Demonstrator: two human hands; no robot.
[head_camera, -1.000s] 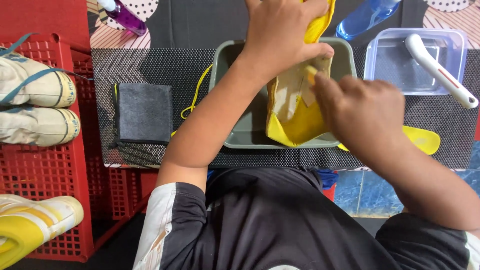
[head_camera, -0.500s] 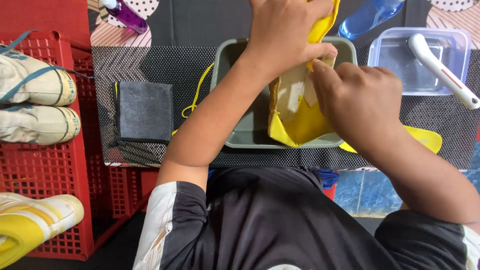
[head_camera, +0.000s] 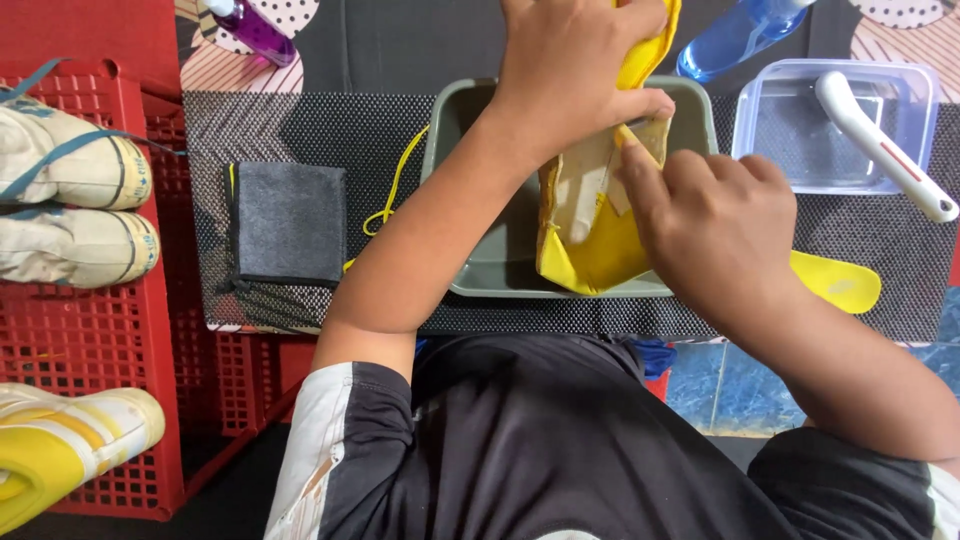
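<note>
My left hand (head_camera: 575, 70) grips a yellow shoe (head_camera: 590, 245) from above and holds it upright over a grey-green tub (head_camera: 470, 260). The shoe's pale, worn inside faces me. My right hand (head_camera: 715, 225) presses its fingers against the shoe's inner side near the top; I cannot tell whether it holds a small tool. A yellow lace (head_camera: 392, 190) trails out of the tub to the left. A yellow insole (head_camera: 838, 283) lies on the mat just right of the tub, partly behind my right wrist.
A folded dark grey cloth (head_camera: 290, 222) lies on the black mesh mat (head_camera: 350, 130). A clear plastic box (head_camera: 835, 125) with a white brush handle (head_camera: 880, 145) stands at right. Blue (head_camera: 735, 35) and purple (head_camera: 250, 25) bottles stand behind. A red crate (head_camera: 90, 330) with several shoes (head_camera: 75, 170) is at left.
My right hand has slid slightly up along the shoe's inside. The left hand keeps its hold on the shoe over the tub.
</note>
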